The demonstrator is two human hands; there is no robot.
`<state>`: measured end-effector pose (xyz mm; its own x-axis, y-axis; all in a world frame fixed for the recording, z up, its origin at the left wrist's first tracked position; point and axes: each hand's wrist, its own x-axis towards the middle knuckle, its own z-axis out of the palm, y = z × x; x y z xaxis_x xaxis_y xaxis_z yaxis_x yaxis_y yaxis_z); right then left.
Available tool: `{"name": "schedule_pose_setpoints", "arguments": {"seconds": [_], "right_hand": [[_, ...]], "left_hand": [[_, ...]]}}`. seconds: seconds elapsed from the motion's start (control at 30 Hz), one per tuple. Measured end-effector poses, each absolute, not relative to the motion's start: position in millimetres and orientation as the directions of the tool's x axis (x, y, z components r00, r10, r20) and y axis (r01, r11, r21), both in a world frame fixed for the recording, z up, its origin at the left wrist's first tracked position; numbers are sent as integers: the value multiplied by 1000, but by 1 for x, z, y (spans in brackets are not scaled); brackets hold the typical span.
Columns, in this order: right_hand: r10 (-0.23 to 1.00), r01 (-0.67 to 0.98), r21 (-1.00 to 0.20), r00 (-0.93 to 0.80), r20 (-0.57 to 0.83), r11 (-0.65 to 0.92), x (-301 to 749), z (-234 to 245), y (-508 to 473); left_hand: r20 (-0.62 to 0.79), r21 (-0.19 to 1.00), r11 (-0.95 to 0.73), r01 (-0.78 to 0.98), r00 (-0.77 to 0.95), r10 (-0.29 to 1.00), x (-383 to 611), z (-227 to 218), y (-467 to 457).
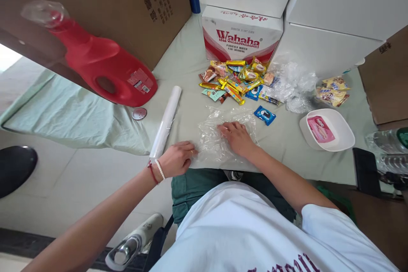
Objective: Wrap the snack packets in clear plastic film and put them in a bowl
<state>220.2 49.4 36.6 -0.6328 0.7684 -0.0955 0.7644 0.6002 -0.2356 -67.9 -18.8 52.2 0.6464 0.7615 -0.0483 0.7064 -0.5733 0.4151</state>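
Observation:
A crumpled clear plastic bag [212, 138] lies flattened at the table's front edge. My right hand [236, 137] rests palm down on its right half, fingers stretched out. At the bag's left edge is my left hand [178, 159], its fingers bent and closed together on the plastic; the fingertips are partly hidden. Just left of that hand lies a white roll [166, 123] of plastic film or bags. A blue snack packet [264, 115] sits beyond my right hand, and behind it spreads a pile of wrapped snacks [237, 80].
A red detergent jug [108, 66] stands at the left near a round lid [139, 113]. Bunched clear plastic [291, 83] and yellow cookie packets [333, 91] lie right of the pile. A white tub [344, 138] holds a pink packet. Behind stands a Wahaha box [242, 36].

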Motion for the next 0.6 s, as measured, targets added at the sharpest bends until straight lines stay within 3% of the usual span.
{"name": "schedule_pose_setpoints", "arguments": {"seconds": [0.1, 0.2, 0.27, 0.33, 0.4, 0.5, 0.6], "right_hand": [[773, 762, -255, -630, -76, 595, 222, 31, 51], [774, 760, -243, -631, -53, 603, 222, 29, 51], [775, 762, -231, -630, -47, 605, 220, 30, 49], [774, 762, -228, -631, -53, 605, 219, 31, 48], [775, 761, -242, -630, -54, 602, 219, 31, 48], [771, 743, -295, -636, -33, 600, 225, 30, 49], [769, 722, -363, -639, -22, 589, 243, 28, 52]], "left_hand": [[-122, 360, -318, 877, 383, 916, -53, 64, -31], [-84, 132, -122, 984, 134, 988, -15, 80, -28], [62, 67, -167, 984, 163, 985, 12, 85, -19], [203, 100, -304, 948, 280, 938, 34, 79, -9], [258, 176, -409, 895, 359, 897, 43, 62, 2], [159, 254, -358, 898, 327, 932, 36, 29, 12], [51, 221, -273, 936, 268, 962, 14, 8, 10]]}}
